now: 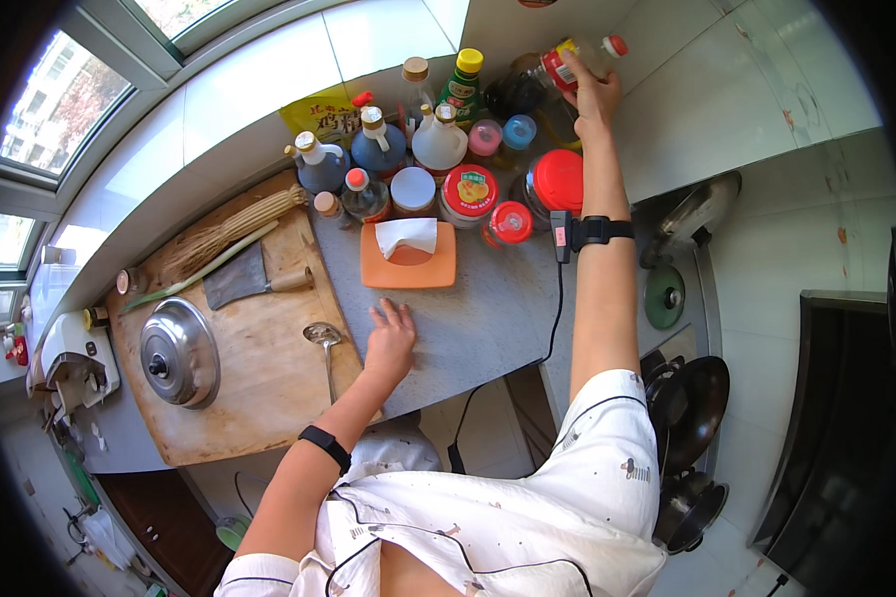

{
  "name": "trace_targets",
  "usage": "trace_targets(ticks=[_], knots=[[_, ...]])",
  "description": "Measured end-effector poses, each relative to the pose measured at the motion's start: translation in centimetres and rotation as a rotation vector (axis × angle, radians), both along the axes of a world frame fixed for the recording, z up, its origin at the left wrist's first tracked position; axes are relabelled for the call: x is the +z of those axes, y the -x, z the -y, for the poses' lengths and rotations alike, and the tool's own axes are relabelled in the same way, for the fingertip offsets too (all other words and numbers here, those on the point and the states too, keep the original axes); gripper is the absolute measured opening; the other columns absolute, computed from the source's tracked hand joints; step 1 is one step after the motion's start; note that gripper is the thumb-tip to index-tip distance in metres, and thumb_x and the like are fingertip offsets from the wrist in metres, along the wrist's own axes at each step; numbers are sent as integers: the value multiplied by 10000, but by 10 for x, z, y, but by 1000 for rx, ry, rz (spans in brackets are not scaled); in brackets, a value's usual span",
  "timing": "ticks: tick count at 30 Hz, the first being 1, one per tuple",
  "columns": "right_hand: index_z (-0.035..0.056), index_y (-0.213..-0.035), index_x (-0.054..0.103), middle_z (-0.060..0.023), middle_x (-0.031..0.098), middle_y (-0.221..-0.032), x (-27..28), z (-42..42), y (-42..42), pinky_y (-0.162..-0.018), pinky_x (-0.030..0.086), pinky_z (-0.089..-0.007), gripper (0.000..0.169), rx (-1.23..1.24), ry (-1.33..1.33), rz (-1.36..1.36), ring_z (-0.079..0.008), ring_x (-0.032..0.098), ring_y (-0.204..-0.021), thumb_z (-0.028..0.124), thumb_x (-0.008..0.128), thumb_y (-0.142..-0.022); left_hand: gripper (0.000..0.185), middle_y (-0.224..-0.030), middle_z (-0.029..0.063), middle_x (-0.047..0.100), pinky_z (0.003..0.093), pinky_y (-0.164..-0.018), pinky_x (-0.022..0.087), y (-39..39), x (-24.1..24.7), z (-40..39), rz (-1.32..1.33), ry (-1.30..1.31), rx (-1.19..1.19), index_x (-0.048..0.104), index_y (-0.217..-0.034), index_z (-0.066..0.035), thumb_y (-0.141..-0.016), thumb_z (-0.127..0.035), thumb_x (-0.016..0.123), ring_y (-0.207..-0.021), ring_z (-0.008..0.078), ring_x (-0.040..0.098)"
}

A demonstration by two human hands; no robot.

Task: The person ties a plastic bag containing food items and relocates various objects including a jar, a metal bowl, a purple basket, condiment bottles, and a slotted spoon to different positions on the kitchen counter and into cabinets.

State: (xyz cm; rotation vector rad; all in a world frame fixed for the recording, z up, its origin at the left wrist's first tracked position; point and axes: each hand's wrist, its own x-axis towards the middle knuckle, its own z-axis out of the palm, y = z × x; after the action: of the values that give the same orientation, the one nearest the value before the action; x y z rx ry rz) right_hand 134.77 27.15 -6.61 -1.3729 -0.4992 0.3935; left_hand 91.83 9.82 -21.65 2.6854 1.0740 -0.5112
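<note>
At the back right of the counter, my right hand [597, 95] grips a large clear plastic bottle [555, 69] with a red label, a red cap and dark liquid inside. The bottle leans over, its cap towards the right wall. My left hand [390, 339] holds nothing; its slightly spread fingertips rest on the grey countertop [485, 328]. Just beyond those fingers sits an orange tissue box [408, 272] with a white tissue sticking out. Under my right forearm, a large red-lidded jar [558, 181] is partly covered.
Several sauce bottles and jars crowd the back, including a green bottle with a yellow cap [463, 88]. A wooden cutting board [261, 373] on the left bears a cleaver [237, 276], a ladle [322, 333] and a steel lid [179, 351]. Woks [691, 410] stand at right.
</note>
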Motion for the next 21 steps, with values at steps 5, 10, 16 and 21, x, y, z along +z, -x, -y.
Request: trace_targets(ticks=[5, 10, 16, 21], knots=[[52, -1165, 529, -75, 599, -1127, 23, 14, -9, -719, 584, -356, 689, 10, 6, 8, -182, 645, -949, 384, 883, -676, 1106, -1384, 425, 404, 405, -744, 615, 1, -1, 1, 22, -2, 4, 427, -1401, 83, -495, -304, 929, -1176, 592, 516], [49, -1205, 539, -86, 600, -1153, 26, 19, -8, -722, 614, -350, 675, 48, -28, -24, -185, 652, -977, 380, 857, -710, 1099, -1375, 425, 412, 407, -746, 615, -1, 3, -1, 26, -11, 2, 433, -1397, 83, -489, -286, 929, -1171, 592, 521], [42, -1145, 565, -61, 629, -1066, 17, 12, 3, -759, 570, -343, 639, 93, -52, -14, -174, 643, -962, 313, 898, -671, 1012, -1364, 429, 422, 401, -728, 615, -1, 6, 0, 50, -15, 14, 450, -1384, 92, -532, -224, 896, -1146, 592, 538], [4, -1113, 635, -83, 672, -1073, -31, -13, 14, -851, 519, -312, 641, 165, 16, 324, -171, 657, -941, 292, 930, -623, 1049, -1384, 415, 403, 419, -780, 602, -3, -7, 3, 1, -56, 23, 424, -1389, 93, -509, -224, 899, -1174, 581, 520]])
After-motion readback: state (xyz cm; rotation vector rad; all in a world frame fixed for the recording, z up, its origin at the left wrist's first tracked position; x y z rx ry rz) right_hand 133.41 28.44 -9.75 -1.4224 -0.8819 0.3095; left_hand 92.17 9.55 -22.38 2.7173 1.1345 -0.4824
